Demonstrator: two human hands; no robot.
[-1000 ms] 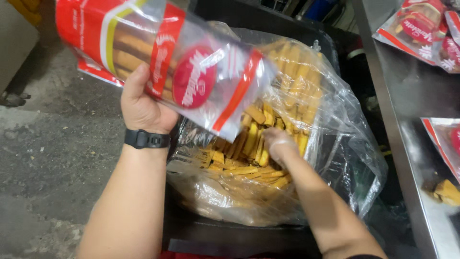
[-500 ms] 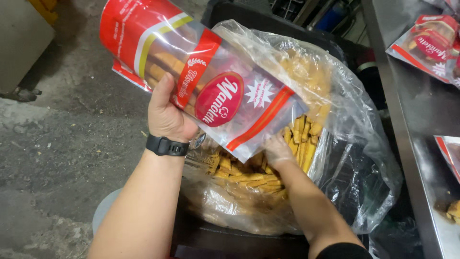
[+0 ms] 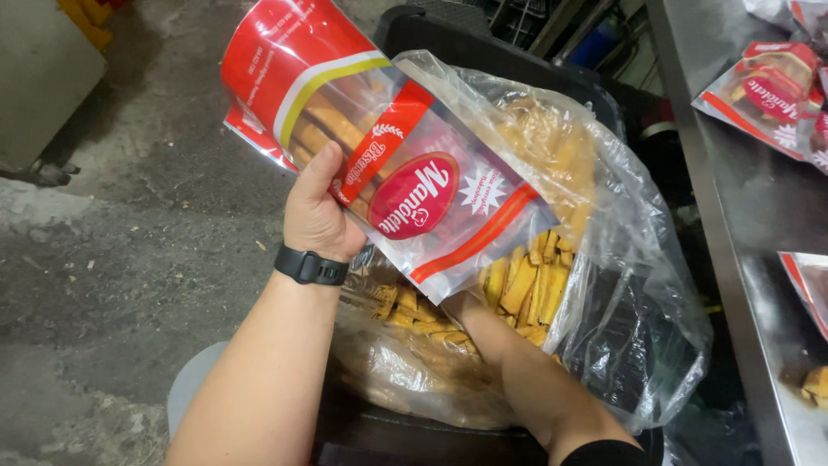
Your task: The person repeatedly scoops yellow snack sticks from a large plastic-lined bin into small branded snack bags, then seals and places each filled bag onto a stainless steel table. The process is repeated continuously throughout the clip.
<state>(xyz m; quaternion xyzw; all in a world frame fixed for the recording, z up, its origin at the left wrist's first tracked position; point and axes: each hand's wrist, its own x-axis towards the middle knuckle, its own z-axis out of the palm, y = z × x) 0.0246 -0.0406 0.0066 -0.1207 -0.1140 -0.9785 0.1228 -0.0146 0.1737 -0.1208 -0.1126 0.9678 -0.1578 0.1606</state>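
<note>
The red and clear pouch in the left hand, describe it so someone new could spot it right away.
Start at the big clear plastic bag of yellow biscuit sticks in the black bin. Just above it, the left hand, black band at the wrist, holds up the red and clear plastic pouch. Unlike the similar pouches lying on the steel table, this one is raised and tilted.

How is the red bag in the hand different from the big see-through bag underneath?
The red-and-clear pouch is printed, with a clear window, while the big clear bag is plain all over. The pouch is smaller and held up tilted by the left hand; the big bag sits low in a black bin, wide open, with the right hand reaching inside. The pouch's sticks lie neatly side by side; the big bag's are a loose heap. Both hold golden biscuit sticks.
</note>
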